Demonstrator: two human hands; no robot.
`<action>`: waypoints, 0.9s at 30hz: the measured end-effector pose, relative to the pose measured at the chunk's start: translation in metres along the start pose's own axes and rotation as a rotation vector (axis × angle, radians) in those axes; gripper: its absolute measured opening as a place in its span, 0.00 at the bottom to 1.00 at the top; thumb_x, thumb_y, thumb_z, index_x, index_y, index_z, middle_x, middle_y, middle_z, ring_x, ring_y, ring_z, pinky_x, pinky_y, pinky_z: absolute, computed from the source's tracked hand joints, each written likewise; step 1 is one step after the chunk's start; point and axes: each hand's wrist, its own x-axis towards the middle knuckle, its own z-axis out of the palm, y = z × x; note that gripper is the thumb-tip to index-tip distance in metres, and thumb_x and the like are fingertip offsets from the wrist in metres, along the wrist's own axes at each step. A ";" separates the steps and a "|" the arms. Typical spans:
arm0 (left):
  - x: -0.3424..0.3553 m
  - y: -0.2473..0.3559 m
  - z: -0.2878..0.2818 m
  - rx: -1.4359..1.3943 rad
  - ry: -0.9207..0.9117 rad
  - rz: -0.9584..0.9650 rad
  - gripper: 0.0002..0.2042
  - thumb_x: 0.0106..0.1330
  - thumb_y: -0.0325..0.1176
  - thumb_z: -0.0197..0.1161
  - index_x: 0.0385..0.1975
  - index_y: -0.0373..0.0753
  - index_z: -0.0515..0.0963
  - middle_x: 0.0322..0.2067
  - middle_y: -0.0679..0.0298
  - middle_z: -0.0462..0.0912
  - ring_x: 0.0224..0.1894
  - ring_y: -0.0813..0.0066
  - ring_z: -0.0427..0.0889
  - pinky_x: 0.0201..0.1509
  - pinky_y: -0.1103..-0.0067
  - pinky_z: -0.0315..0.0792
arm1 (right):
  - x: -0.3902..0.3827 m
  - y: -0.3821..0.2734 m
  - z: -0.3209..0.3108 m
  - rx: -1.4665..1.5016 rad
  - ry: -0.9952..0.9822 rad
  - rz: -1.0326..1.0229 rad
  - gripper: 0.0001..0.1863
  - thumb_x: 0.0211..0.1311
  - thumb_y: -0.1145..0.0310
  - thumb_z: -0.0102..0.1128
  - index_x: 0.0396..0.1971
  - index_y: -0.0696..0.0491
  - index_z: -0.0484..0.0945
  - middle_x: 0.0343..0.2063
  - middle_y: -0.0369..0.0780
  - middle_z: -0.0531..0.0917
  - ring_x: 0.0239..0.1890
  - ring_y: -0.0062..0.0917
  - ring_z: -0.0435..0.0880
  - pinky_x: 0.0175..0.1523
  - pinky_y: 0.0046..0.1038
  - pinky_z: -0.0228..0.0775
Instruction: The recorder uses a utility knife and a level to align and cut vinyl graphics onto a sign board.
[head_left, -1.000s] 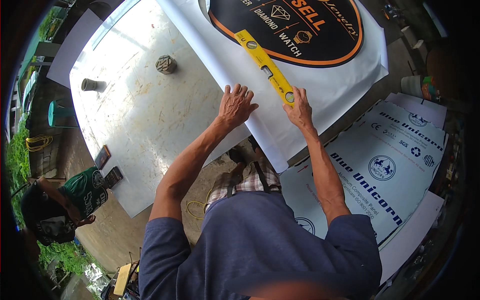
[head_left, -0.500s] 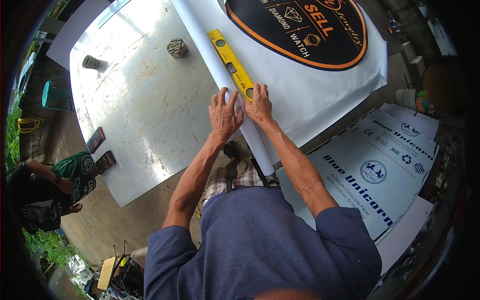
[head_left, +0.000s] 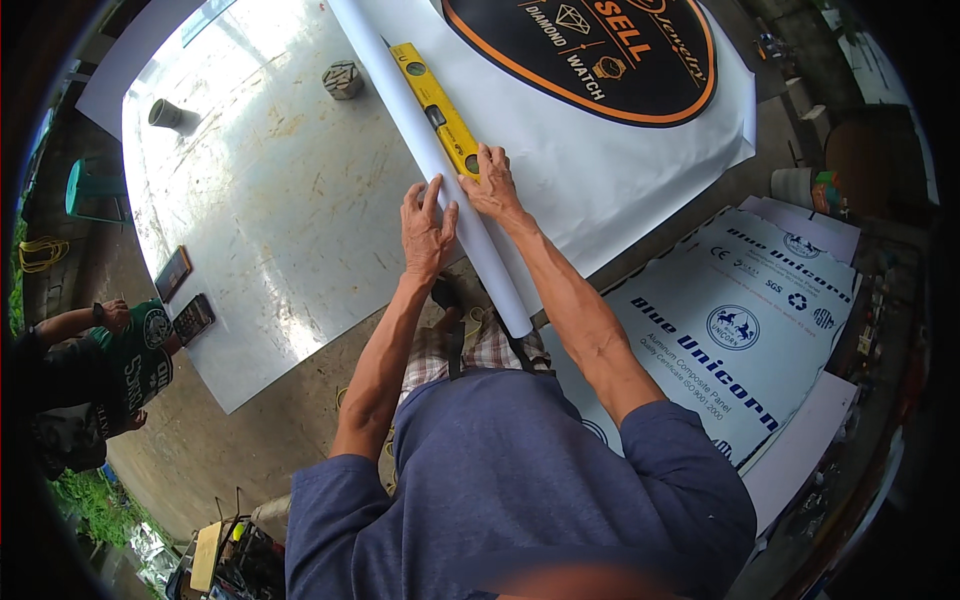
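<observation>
My left hand (head_left: 428,225) rests on the rolled edge (head_left: 400,115) of a large white sheet (head_left: 650,165), fingers spread and slightly curved over it. Just to its right, my right hand (head_left: 489,188) grips the lower end of a yellow spirit level (head_left: 450,125), which lies lengthwise along the inner side of the roll. The sheet carries a black oval graphic (head_left: 670,90) with an orange border. Left of the roll, the bare metal tabletop (head_left: 245,225) holds a faceted block (head_left: 343,81) and a small grey cup (head_left: 164,114), both away from my hands.
At the table's left edge lie two phones (head_left: 172,272), (head_left: 194,318), beside another person (head_left: 90,380) in dark and green clothing. A teal stool (head_left: 85,190) and yellow cable (head_left: 42,253) are further left. Printed light-blue panels (head_left: 690,290) lie at lower right; a bucket (head_left: 790,185) stands beyond.
The level has moved left against the sheet's rolled edge, with my right hand on it. My left hand has shifted slightly left. The other person's arm has moved near the phones.
</observation>
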 end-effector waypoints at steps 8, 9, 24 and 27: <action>-0.011 -0.003 0.014 0.021 0.097 -0.047 0.36 0.66 0.42 0.67 0.70 0.33 0.63 0.61 0.45 0.69 0.60 0.48 0.72 0.66 0.62 0.68 | 0.012 -0.009 0.008 -0.042 -0.161 0.021 0.38 0.66 0.56 0.62 0.69 0.59 0.59 0.58 0.52 0.68 0.60 0.51 0.69 0.65 0.50 0.66; -0.013 -0.003 0.016 -0.011 0.086 -0.124 0.37 0.66 0.41 0.68 0.71 0.32 0.61 0.62 0.44 0.69 0.61 0.47 0.71 0.67 0.62 0.67 | 0.012 -0.011 0.002 -0.051 -0.208 0.022 0.37 0.66 0.58 0.63 0.68 0.59 0.59 0.58 0.53 0.68 0.59 0.50 0.70 0.65 0.50 0.66; 0.027 0.012 0.042 0.292 0.239 -0.595 0.45 0.60 0.54 0.73 0.68 0.26 0.65 0.48 0.42 0.84 0.51 0.52 0.85 0.57 0.66 0.76 | -0.030 0.203 -0.198 -0.085 0.367 0.051 0.23 0.57 0.77 0.66 0.54 0.60 0.74 0.53 0.50 0.74 0.54 0.48 0.75 0.59 0.45 0.71; 0.037 0.028 0.054 0.197 0.229 -0.589 0.32 0.63 0.51 0.72 0.58 0.31 0.74 0.45 0.45 0.85 0.47 0.56 0.85 0.54 0.67 0.77 | -0.008 0.283 -0.274 -0.317 0.386 0.090 0.25 0.60 0.75 0.66 0.57 0.63 0.71 0.57 0.52 0.72 0.60 0.49 0.73 0.62 0.45 0.71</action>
